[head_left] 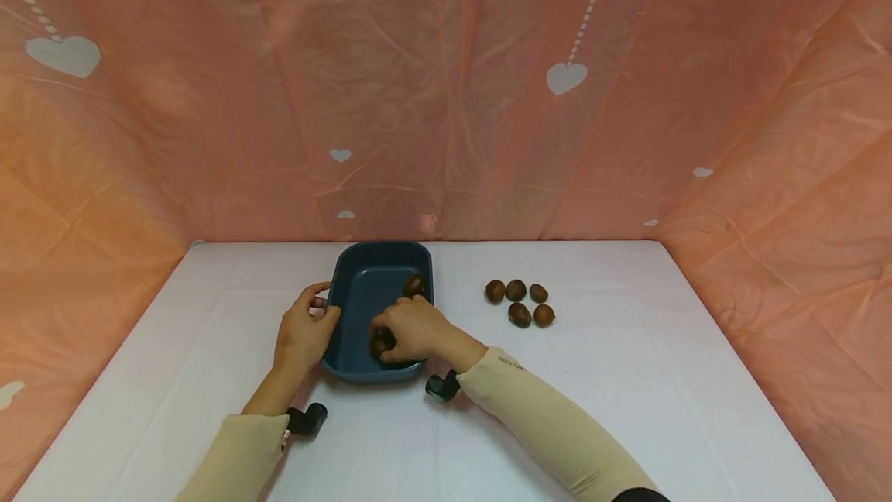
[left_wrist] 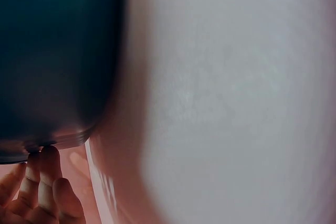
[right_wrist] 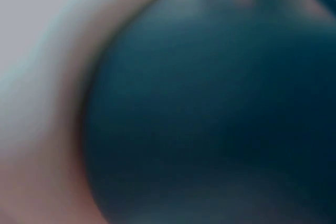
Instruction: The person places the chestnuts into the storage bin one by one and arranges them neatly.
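A dark blue rectangular dish [head_left: 357, 250] with rounded corners stands on the table. My left hand [head_left: 301, 331] holds its left side, thumb over the rim; in the left wrist view the fingers [left_wrist: 50, 169] meet the outer wall. My right hand [head_left: 418, 331] reaches over the right side into the dish, fingers and thumb curled round a dark brown chestnut [head_left: 380, 342], partly hidden by the hand. Beyond that hand, another chestnut [head_left: 414, 285] lies inside by the right wall. The right wrist view shows mainly the dish's outside [right_wrist: 199, 103], blurred.
Several chestnuts [head_left: 519, 314] lie in a loose group on the white table [head_left: 627, 378], to the right of the dish. An orange curtain [head_left: 446, 138] with pale hearts closes off the back and both sides. Dark wrist cameras [head_left: 442, 387] hang near the dish's front edge.
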`<state>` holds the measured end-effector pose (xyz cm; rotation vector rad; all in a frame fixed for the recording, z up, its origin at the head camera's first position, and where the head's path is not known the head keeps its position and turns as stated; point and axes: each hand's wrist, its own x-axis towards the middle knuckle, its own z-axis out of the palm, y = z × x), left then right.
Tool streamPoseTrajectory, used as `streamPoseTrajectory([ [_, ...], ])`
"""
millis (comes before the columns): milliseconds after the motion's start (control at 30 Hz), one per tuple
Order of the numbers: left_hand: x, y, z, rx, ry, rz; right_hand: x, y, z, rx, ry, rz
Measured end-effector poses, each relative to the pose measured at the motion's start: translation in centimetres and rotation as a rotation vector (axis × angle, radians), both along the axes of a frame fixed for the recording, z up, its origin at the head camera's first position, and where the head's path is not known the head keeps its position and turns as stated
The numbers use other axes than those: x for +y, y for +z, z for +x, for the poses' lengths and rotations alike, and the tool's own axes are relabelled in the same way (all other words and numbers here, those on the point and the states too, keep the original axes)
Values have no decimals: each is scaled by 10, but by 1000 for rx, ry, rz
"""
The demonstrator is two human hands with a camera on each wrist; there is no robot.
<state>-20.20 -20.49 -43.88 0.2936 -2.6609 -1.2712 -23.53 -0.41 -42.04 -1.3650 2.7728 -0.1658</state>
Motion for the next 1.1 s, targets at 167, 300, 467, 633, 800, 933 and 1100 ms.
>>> streamPoseTrajectory([
  [167, 0, 1, 1, -2, -2, 4, -1, -1, 1, 9, -4, 20],
  [300, 0, 0, 1, -1, -1, 8, -1, -1, 1, 20, -8, 32],
  [467, 1, -1, 1, 9, 2, -3, -1, -2, 2, 43, -9, 51],
  [633, 1, -1, 1, 9, 1, -10, -1, -3, 2, 42, -11, 55],
  [800, 2, 0, 1, -3, -2, -9, 1, -2, 2, 42, -15, 42],
  [933, 1, 0, 1, -9, 3, -6, 1, -3, 1, 46, -7, 12],
  [1100, 1, -2, 1, -5, 8, -7, 4, 0, -1, -4, 22, -66],
])
